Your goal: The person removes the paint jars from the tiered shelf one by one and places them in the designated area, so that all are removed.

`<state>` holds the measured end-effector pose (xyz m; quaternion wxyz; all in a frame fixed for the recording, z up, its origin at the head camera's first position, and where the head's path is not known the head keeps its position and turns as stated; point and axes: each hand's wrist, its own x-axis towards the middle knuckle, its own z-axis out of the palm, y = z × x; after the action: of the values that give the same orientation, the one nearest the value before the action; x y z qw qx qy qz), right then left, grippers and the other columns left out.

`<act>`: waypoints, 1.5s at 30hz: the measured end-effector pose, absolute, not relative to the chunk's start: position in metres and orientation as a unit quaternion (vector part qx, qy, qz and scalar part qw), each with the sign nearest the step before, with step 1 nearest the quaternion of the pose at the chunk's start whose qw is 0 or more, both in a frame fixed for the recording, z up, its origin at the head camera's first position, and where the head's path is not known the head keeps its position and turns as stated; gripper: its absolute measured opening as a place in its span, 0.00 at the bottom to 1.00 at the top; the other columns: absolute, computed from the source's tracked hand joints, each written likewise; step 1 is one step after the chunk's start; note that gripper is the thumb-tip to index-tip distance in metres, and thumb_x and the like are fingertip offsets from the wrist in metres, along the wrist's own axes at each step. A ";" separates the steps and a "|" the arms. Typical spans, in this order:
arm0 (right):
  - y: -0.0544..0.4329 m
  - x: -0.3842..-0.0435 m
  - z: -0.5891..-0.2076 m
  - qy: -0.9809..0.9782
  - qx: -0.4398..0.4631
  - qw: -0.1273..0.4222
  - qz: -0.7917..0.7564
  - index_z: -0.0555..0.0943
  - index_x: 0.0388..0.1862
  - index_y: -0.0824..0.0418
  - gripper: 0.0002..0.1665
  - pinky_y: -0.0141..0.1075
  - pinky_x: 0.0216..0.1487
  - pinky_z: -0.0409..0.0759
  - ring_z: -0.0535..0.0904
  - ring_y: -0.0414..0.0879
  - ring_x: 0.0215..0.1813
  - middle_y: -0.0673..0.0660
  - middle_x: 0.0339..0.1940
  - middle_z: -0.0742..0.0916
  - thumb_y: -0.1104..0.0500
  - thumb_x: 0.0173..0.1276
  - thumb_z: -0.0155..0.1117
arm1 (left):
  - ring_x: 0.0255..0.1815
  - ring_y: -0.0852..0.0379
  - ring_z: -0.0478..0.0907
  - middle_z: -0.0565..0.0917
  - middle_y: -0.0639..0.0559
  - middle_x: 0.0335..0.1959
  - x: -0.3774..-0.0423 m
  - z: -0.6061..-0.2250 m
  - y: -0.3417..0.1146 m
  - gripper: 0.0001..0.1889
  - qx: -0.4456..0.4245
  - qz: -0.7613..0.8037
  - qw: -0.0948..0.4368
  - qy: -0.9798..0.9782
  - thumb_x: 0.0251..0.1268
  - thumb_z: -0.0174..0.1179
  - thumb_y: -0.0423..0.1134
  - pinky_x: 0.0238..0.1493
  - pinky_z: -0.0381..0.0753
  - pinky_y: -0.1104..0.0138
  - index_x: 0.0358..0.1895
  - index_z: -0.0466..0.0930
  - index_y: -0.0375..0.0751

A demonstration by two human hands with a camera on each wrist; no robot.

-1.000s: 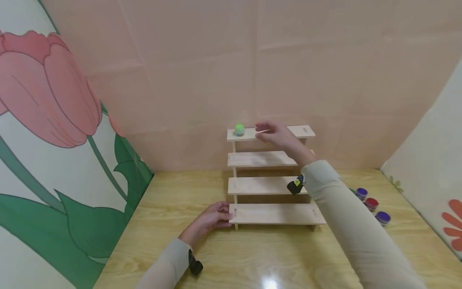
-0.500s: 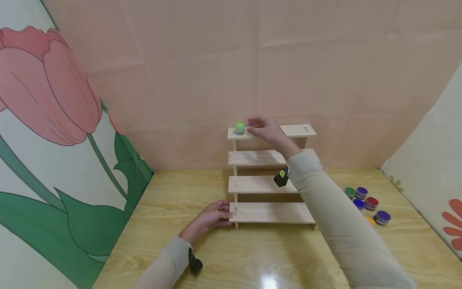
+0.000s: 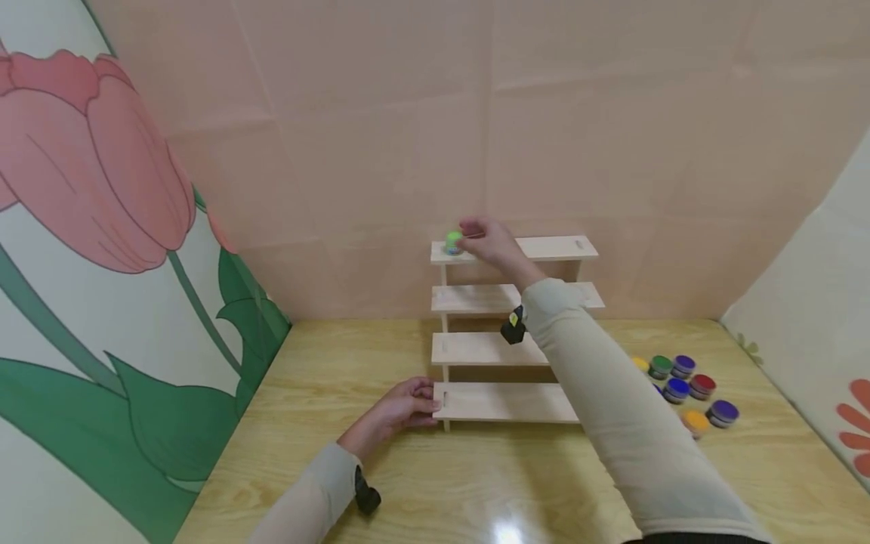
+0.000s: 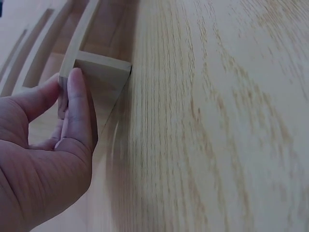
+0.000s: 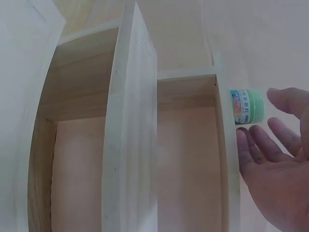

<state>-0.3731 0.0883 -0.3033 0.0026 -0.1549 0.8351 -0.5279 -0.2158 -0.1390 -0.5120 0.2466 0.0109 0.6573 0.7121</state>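
A four-step wooden display shelf (image 3: 506, 400) stands on the table by the back wall. My left hand (image 3: 399, 406) pinches the left end of its lowest step; in the left wrist view the thumb lies on one face of the board (image 4: 83, 36) and fingers on the other. A small jar (image 3: 453, 243) with a light green lid and a printed label stands upright at the left end of the top step. My right hand (image 3: 492, 243) is just right of the jar, fingers loosely bent. In the right wrist view thumb and fingers flank the jar's lid (image 5: 258, 105) with a gap between.
Several small jars with purple, blue, red, green and yellow-orange lids, such as a red-lidded jar (image 3: 702, 385), stand on the table (image 3: 326, 355) at the right, partly behind my right sleeve (image 3: 612, 393). A pink-beige wall covering (image 3: 367, 151) rises close behind the shelf.
My right hand has moved left along the top step to the green-lidded jar. More jars at the right have come out from behind the sleeve. My left hand stays on the lowest step.
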 end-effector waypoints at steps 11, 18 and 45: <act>0.078 -0.381 -0.305 0.832 -0.141 0.032 -0.535 0.70 0.72 0.64 0.33 0.47 0.70 0.75 0.74 0.56 0.68 0.63 0.68 0.78 0.61 0.70 0.68 | 0.42 0.52 0.82 0.78 0.45 0.47 -0.213 -0.513 -0.141 0.29 0.012 0.713 0.248 0.655 0.65 0.64 0.25 0.44 0.90 0.62 0.68 0.67 0.29; 0.085 -0.375 -0.304 0.847 -0.127 0.021 -0.515 0.71 0.70 0.64 0.30 0.46 0.66 0.77 0.73 0.55 0.65 0.63 0.64 0.78 0.63 0.71 0.67 | 0.43 0.51 0.82 0.78 0.44 0.49 -0.215 -0.515 -0.132 0.30 0.019 0.713 0.261 0.651 0.66 0.64 0.26 0.45 0.90 0.61 0.69 0.66 0.30; 0.164 -0.337 -0.288 0.860 -0.140 -0.013 -0.491 0.73 0.71 0.60 0.32 0.53 0.69 0.72 0.72 0.55 0.66 0.61 0.64 0.79 0.53 0.71 0.69 | 0.39 0.53 0.80 0.76 0.47 0.45 -0.226 -0.513 -0.125 0.28 0.036 0.707 0.253 0.660 0.66 0.62 0.23 0.40 0.90 0.66 0.67 0.66 0.26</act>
<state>-0.3373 0.1635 -0.2876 -0.0132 -0.1400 0.8599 -0.4907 -0.2260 -0.1252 -0.5129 0.2531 0.0359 0.6597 0.7067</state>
